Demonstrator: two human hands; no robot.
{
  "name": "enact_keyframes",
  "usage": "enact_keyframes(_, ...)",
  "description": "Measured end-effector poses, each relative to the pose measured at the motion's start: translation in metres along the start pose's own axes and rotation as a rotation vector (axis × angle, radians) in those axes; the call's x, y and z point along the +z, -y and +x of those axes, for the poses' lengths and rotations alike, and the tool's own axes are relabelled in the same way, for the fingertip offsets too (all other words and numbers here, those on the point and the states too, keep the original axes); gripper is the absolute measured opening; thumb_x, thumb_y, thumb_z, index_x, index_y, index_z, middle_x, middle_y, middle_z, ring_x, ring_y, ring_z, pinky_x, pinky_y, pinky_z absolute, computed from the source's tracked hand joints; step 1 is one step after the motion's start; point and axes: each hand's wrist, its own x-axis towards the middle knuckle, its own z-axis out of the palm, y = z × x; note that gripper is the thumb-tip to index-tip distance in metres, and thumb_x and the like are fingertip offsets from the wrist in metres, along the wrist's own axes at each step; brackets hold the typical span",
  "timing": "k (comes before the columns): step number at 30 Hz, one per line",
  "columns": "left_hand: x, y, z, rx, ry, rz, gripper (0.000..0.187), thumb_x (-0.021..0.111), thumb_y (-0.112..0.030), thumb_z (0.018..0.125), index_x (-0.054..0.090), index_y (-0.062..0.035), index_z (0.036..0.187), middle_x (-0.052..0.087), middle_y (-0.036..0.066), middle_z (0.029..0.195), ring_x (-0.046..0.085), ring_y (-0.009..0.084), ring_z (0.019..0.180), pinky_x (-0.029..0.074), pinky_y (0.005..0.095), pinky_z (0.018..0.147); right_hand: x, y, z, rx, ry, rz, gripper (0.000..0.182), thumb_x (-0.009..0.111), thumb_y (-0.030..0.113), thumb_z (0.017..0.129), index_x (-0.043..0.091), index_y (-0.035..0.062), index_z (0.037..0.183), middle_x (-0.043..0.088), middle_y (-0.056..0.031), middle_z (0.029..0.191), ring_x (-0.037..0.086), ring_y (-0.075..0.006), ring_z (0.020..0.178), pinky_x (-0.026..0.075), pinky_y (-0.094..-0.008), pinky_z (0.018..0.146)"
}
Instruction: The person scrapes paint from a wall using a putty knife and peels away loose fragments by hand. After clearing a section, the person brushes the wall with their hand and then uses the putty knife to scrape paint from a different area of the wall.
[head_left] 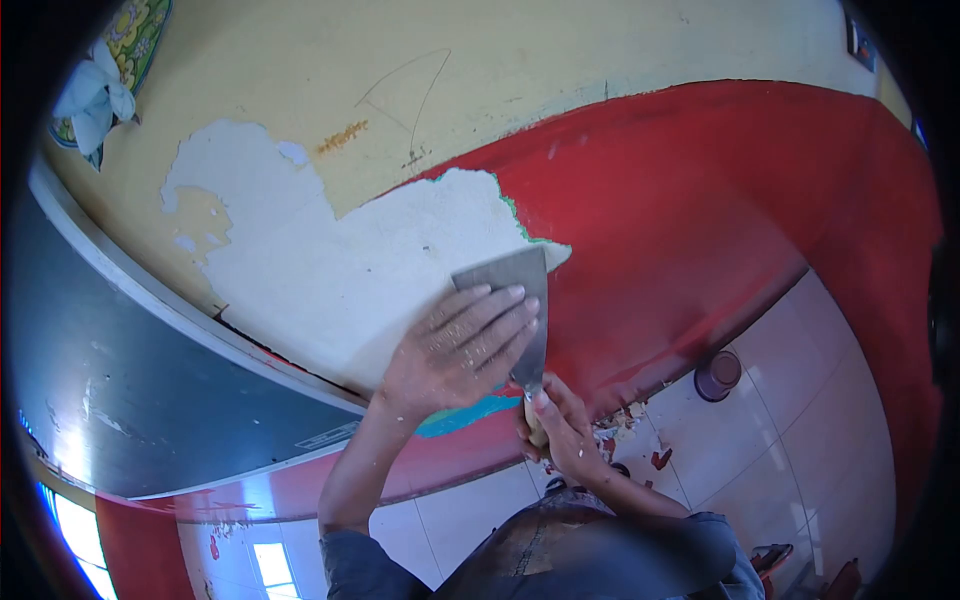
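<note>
My right hand [567, 425] is wrapped round the handle of a paint scraper [535, 345] with a wide metal blade. My left hand [460, 345] lies with its fingers stretched out flat on the blade. The blade's front edge is against the wall, where a bare white patch [350, 260] meets red paint [650, 210]. A thin green line shows along part of the torn paint edge. Below my left hand, a patch of turquoise paint [465, 415] is exposed.
Beige paint [560, 50] covers the upper wall, with pencil marks. A dark framed board [150, 350] stands at left. Paint flakes [625, 425] lie along the wall's foot on the tiled floor [790, 430], near a brown round container [718, 376]. White flower decoration [95, 100] hangs upper left.
</note>
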Motion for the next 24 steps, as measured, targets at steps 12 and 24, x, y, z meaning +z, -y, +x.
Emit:
enact_keyframes(12, 0.019, -0.005, 0.011, -0.062, -0.129, -0.022, 0.031, 0.06, -0.025, 0.077, 0.067, -0.0102, 0.103, 0.064, 0.004, 0.114, 0.058, 0.0244, 0.113, 0.04, 0.0432, 0.102, -0.003, 0.009, 0.002, -0.345, -0.165, -0.073, 0.053, 0.042, 0.017, 0.099, 0.019, 0.006, 0.146, 0.055, -0.0086, 0.087, 0.041, -0.0042, 0.052, 0.039, -0.0194, 0.045)
enact_keyframes(24, 0.016, 0.006, 0.035, -0.064, -0.282, -0.013, 0.035, 0.059, -0.01, 0.071, 0.067, -0.0059, 0.105, 0.061, 0.006, 0.118, 0.054, 0.0216, 0.118, 0.037, 0.039, 0.106, 0.0, 0.047, 0.005, -0.323, -0.019, -0.152, 0.063, 0.045, 0.024, 0.097, 0.01, 0.0089, 0.148, 0.058, -0.0135, 0.094, 0.051, -0.0113, 0.05, 0.04, -0.0211, 0.043)
